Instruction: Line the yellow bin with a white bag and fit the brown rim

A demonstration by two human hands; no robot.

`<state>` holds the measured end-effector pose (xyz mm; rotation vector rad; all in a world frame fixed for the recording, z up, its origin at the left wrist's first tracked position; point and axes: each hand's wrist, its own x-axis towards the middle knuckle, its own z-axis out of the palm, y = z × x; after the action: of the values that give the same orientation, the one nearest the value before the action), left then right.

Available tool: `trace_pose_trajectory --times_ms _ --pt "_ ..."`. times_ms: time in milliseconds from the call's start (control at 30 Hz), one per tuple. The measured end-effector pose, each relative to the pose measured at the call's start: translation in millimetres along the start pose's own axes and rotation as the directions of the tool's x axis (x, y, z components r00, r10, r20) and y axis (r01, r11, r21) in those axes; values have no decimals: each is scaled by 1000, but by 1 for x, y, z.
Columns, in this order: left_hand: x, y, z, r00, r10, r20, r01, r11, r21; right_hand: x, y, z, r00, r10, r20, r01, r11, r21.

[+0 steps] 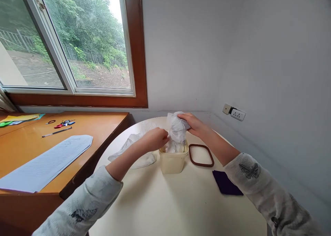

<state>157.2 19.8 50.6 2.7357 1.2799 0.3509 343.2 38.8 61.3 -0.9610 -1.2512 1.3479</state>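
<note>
A small cream bin point(172, 163) stands upright on the round table. Bunched white plastic bag point(177, 130) rises out of its mouth. My right hand point(192, 123) grips the upper part of this bag from the right, fingers curled over it. At the bag's left side, above the bin's rim, my left hand point(157, 138) is closed with the fingertips against the plastic; the exact hold is partly hidden. Just right of the bin lies a brown rounded-square frame point(212, 160), flat on the table. Another loose, clear-white plastic bag point(141, 161) spreads out left of the bin, partly behind my left forearm.
A dark purple folded piece point(226, 183) lies near my right sleeve on the cream table point(186, 208). The wooden desk point(103, 124) on the left carries paper sheets point(51, 163), a pen point(57, 132) and keys point(66, 123). Walls and a window point(98, 39) stand behind.
</note>
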Motion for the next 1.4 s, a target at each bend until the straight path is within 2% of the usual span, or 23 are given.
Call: trace_pose_trajectory --times_ms 167,333,533,667,733,800,867,900,933,1000,1067,1100,1167,1233,1400 --pt "11 -18 12 995 -69 -70 52 973 -226 -2 2 -7 1000 13 -27 -12 999 49" --pt "18 -19 30 983 -88 -163 38 957 -288 -3 -6 -5 1000 -13 -27 15 996 93" --pt "15 -8 36 912 -122 -393 -88 875 -477 -2 -6 -6 997 -77 -11 78 974 215" --pt "16 -7 38 906 -233 -354 -65 749 -660 -3 -3 -12 993 -113 21 98 929 356" --pt "18 -9 41 906 -280 -317 -34 699 -714 -3 1 -16 992 -107 -60 121 927 354" --pt "20 -11 44 903 -324 -282 -4 650 -760 -4 7 -17 952 -142 -272 209 949 236" --pt "21 -12 46 894 -375 -245 22 585 -811 -6 15 -15 852 -296 -432 332 943 7" --pt "22 -13 46 889 -398 -227 34 551 -834 -8 20 -12 814 -389 -431 378 919 -115" --pt "22 -13 46 884 -418 -208 44 517 -855 -11 24 -9 806 -461 -371 406 887 -221" --pt "21 -13 45 883 -440 -166 59 454 -889 -17 31 -1 856 -493 -155 410 830 -377" --pt "21 -13 43 888 -442 -127 67 399 -915 -23 38 8 909 -414 38 375 777 -506" --pt "21 -13 42 891 -441 -113 69 376 -924 -26 40 12 922 -376 94 361 745 -561" --pt "20 -13 40 892 -442 -93 71 341 -937 -28 46 18 928 -352 124 346 685 -641" --pt "20 -14 39 891 -447 -80 75 317 -945 -28 51 21 920 -377 106 343 645 -683" --pt "20 -14 38 910 -409 -66 69 306 -950 -24 58 21 878 -478 24 347 603 -718"
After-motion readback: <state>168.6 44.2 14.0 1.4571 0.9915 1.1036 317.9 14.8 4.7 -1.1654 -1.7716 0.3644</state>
